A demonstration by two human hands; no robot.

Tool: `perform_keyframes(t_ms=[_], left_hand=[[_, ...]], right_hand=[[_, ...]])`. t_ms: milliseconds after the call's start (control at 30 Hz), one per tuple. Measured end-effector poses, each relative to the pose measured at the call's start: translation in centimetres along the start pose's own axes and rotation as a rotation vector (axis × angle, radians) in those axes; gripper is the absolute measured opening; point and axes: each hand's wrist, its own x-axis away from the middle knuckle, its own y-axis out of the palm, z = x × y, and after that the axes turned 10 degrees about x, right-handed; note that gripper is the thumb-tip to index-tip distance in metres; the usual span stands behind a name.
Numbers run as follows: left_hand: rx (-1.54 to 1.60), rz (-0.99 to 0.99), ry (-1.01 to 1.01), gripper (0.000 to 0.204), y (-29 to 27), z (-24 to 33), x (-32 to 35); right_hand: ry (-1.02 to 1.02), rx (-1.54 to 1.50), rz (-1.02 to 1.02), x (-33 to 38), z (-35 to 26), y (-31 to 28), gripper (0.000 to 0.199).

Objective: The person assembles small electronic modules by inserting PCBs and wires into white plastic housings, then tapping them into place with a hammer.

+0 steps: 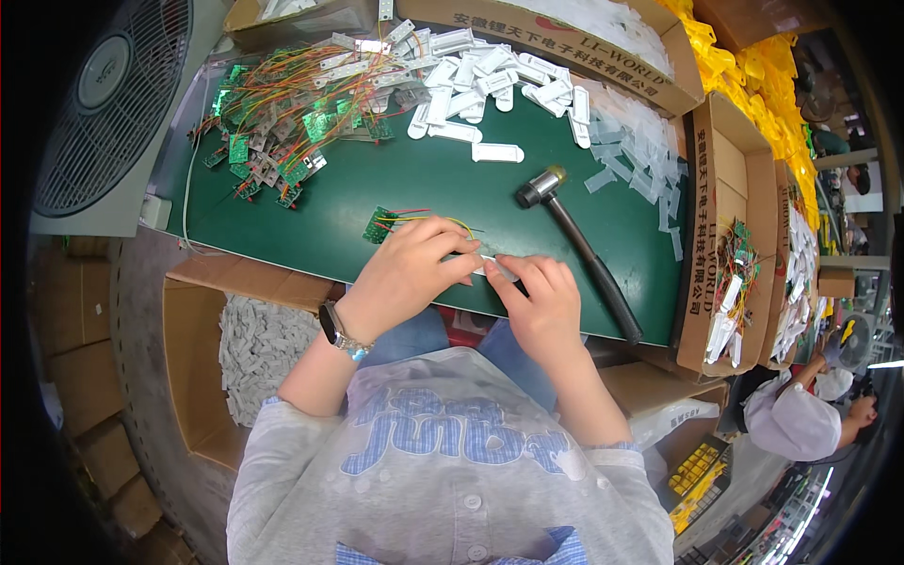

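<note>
My left hand (pixel 411 267) and my right hand (pixel 543 303) meet over the near edge of the green table. Their fingers pinch a small white plastic piece (pixel 488 266) between them, mostly covered by the fingertips. Just beyond my left hand lies a green circuit board (pixel 379 225), whose red and yellow wires run toward the fingers. Whether the wires join the white piece I cannot tell. A mallet (pixel 576 231) with a black handle rests on the table to the right of my right hand, its head pointing away.
Wired circuit boards (pixel 282 122) heap at the back left, beside white plastic housings (pixel 471 85) and clear strips (pixel 640 151). A cardboard box (pixel 702 245) with wired parts stands right. A fan (pixel 108 94) is at left. Below sits a box of grey pieces (pixel 264 353). Another person (pixel 796 414) works far right.
</note>
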Motion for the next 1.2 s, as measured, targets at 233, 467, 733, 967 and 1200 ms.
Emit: perform_keyframes(t_ms=[233, 467, 733, 967, 1200], left_hand=[[0.001, 0.018, 0.012, 0.023, 0.1, 0.1, -0.1], [0.035, 0.035, 0.034, 0.022, 0.1, 0.0, -0.1], [0.027, 0.027, 0.022, 0.021, 0.0, 0.1, 0.1], [0.013, 0.044, 0.043, 0.022, 0.1, -0.1, 0.0], [0.046, 0.08, 0.067, 0.025, 0.4, -0.4, 0.3]], right_hand=[[0.061, 0.002, -0.043, -0.5, 1.4, -2.5, 0.042], [0.525, 0.2, -0.504, 2.6, 7.9, -7.8, 0.034], [0.547, -0.131, -0.41, 6.8, 4.8, -10.0, 0.018], [0.396, 0.163, -0.137, 9.6, 3.3, -8.8, 0.022], [0.384, 0.234, -0.194, 10.3, 3.9, -8.6, 0.024]])
